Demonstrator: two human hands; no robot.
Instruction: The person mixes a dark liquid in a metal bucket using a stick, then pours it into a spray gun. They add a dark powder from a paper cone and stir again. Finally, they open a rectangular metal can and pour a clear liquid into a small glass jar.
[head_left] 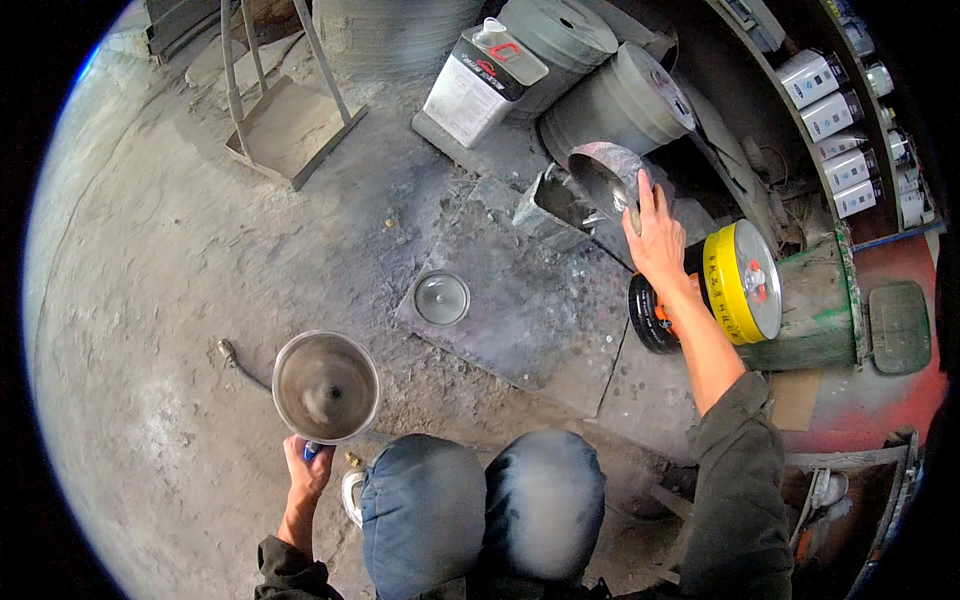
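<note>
Left hand (308,467): grip is closed on blue-handled cup (326,388). Right hand (656,243): grip, part-curled, holds tilted bowl (598,174) beside open tin (543,222).

Round grey cup (303,385), tilted bowl (598,180), possibly metal

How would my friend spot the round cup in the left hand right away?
Start at the blue-jean knees, then go left to the person's left hand. It holds a round cup, open-topped, with a grey-brown inside and pale rim. Unlike the round grey thing on the floor, it's in the left hand.
</note>
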